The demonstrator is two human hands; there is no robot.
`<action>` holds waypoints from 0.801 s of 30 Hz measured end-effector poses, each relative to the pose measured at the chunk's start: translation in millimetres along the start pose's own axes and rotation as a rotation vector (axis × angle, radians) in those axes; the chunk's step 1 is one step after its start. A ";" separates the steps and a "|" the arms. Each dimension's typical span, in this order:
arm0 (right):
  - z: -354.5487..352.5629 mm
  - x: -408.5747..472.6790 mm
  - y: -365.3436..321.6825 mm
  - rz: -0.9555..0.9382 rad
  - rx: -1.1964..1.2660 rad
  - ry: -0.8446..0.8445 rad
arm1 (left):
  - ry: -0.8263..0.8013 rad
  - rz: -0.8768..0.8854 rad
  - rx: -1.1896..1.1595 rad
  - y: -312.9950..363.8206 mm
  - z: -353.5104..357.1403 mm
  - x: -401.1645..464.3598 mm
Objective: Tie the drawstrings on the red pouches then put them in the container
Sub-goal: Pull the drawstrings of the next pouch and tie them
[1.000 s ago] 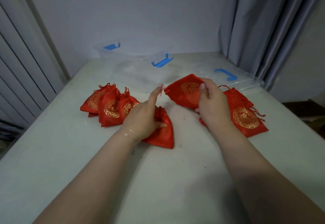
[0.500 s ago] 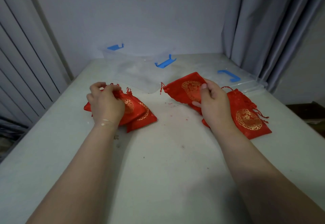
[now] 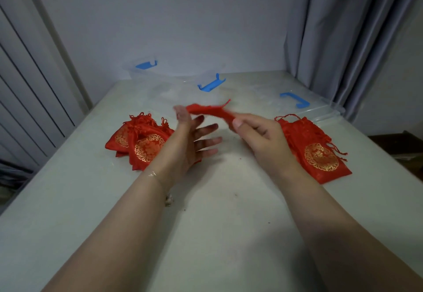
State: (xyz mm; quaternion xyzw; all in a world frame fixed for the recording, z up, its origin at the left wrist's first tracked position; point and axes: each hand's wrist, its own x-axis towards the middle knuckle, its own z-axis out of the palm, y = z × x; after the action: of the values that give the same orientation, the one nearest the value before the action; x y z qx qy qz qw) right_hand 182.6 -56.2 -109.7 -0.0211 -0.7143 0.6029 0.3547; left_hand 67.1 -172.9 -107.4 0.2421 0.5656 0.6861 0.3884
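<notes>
Bench (image 3: pixel 206 234): pale, broad, bare near me; plenty of room between the two piles.
Container (image 3: pixel 178 85): clear, blue clips, at the far edge just behind the hands; lid (image 3: pixel 295 102) to its right.
Left pile (image 3: pixel 139 142): pouches heaped beside the left wrist.
Right pile (image 3: pixel 318 152): pouches lying flat behind the right hand.
Held pouch (image 3: pixel 210 111): lifted off the bench, long axis running left-right, cord end up near the left thumb.
Right hand (image 3: pixel 261 136): pinches the pouch's right end.
Left hand (image 3: pixel 194 138): fingers spread, palm turned up, holding nothing; it looks the nearer one to catch the cords.
</notes>
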 end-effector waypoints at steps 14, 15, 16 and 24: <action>-12.4 6.5 17.2 0.315 -0.419 0.081 | 0.013 -0.105 -0.006 -13.1 0.5 -0.3; -12.5 7.1 21.5 0.378 -0.442 0.044 | 0.009 -0.109 -0.013 -14.1 1.9 -0.3; -12.3 8.0 26.6 0.409 -0.476 0.011 | 0.018 -0.104 -0.029 -15.3 2.4 0.3; -14.7 8.8 29.1 0.346 -0.573 0.026 | 0.094 -0.150 -0.031 -16.1 -1.7 5.6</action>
State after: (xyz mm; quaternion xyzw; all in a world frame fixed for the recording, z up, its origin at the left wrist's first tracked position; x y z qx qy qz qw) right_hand 172.3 -31.8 -130.7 -0.2488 -0.8359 0.4288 0.2358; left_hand 66.7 -168.4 -123.9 0.1604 0.5891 0.6744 0.4152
